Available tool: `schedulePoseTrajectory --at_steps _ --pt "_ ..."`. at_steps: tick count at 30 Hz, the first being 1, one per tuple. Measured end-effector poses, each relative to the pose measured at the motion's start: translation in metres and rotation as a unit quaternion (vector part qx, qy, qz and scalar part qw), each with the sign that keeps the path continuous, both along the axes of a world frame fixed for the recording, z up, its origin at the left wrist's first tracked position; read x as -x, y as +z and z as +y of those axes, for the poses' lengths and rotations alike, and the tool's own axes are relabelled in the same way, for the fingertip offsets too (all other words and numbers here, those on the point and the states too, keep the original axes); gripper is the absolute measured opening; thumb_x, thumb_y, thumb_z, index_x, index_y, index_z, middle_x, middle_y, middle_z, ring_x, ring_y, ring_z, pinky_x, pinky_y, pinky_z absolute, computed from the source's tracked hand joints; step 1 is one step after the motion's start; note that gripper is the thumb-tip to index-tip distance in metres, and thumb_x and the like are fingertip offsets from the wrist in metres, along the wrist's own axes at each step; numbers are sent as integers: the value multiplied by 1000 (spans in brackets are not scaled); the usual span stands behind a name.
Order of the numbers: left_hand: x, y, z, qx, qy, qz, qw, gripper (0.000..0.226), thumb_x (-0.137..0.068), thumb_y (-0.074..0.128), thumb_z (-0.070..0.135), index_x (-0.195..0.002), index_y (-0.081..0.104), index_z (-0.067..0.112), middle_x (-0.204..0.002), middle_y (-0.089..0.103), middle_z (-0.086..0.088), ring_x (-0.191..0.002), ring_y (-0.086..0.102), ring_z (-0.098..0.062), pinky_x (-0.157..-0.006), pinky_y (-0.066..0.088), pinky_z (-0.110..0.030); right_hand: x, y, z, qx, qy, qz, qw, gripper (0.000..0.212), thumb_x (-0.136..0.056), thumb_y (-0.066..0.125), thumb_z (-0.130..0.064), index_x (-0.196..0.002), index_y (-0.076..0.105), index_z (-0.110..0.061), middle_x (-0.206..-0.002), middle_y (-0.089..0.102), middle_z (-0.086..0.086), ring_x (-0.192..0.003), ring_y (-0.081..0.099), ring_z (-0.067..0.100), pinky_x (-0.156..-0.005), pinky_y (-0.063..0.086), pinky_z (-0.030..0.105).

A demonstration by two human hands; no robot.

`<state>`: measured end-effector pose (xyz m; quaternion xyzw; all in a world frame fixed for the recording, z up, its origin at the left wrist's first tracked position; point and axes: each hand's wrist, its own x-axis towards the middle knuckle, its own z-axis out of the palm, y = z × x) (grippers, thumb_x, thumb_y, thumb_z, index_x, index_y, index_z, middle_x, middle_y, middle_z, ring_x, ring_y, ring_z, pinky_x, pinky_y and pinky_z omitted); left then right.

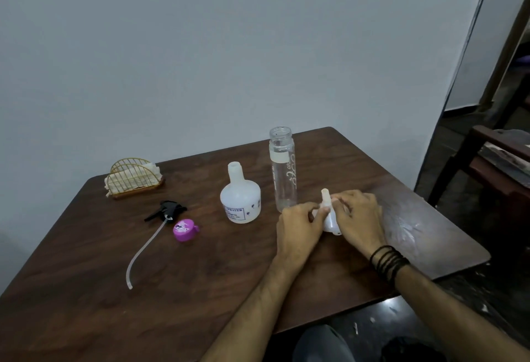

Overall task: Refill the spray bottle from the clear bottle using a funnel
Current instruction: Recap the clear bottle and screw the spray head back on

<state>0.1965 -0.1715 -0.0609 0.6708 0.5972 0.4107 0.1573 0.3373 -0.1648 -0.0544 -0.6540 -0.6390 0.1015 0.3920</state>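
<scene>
**Both hands on the funnel, bottles open behind them**

Right now the funnel (pixel 328 214) sits between 2 hands, just above the table (pixel 200 290), its narrow spout pointing up and away from the person. The left hand (pixel 298 228) pinches it from one side with thumb and fingers closed on it; the right hand (pixel 358 218) wraps over its other side, fingers curled across the wide end. Black cords (pixel 387 261) circle the right wrist.

Just beyond the left hand stands the spray bottle (pixel 240 199), white, round-bodied, upright, its neck uncapped. Beside it, directly behind the hands, the clear bottle (pixel 282 169) stands upright too, tall and open at the mouth; how much liquid it holds is hard to tell.

Further to the left of the hands lies the black spray head (pixel 166 210), its long tube trailing toward the person. Near it rests a purple cap (pixel 185 229). Well beyond those, near the wall, stands a gold wire napkin holder (pixel 133 178).
</scene>
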Motion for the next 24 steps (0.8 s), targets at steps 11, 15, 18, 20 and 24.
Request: schedulePoseTrajectory --at_steps 11,15,18,20,24 --pt "78 27 -9 -17 166 17 986 17 -86 69 42 -95 76 29 -79 73 14 -75 67 -4 -73 56 -29 32 15 -14 -222 35 -26 974 36 -80 73 -22 -112 59 -18 -114 56 -1 -106 50 20 -92 39 30" --pt "133 35 -14 -2 245 78 966 33 -87 72 40 -115 68 24 -95 69 7 -86 65 -9 -78 57 -33 77 19 -19 -216 182 -25 959 33 -83 71 -20 -115 61 -18 -113 58 -4 -102 49 11 -91 41 24" --pt "167 35 -23 8 297 135 945 38 -84 73 36 -117 62 23 -111 61 1 -104 59 -17 -84 53 -37 106 15 -19 -177 267 -60 945 34 -85 68 -24 -118 60 -19 -115 56 -6 -105 51 10 -93 44 23" --pt "188 33 -26 66 305 190 931 50 -83 72 38 -128 57 21 -125 57 -4 -117 53 -23 -94 50 -42 123 10 -16 -154 298 -76 939 37 -85 67 -27 -121 59 -19 -118 55 -6 -107 51 11 -91 45 22" --pt "207 26 -26 183 266 264 909 61 -89 66 43 -142 48 19 -141 49 -9 -131 45 -29 -106 41 -45 144 -2 -9 -141 312 -76 937 41 -84 67 -29 -123 58 -19 -119 54 -7 -105 49 9 -90 47 22"
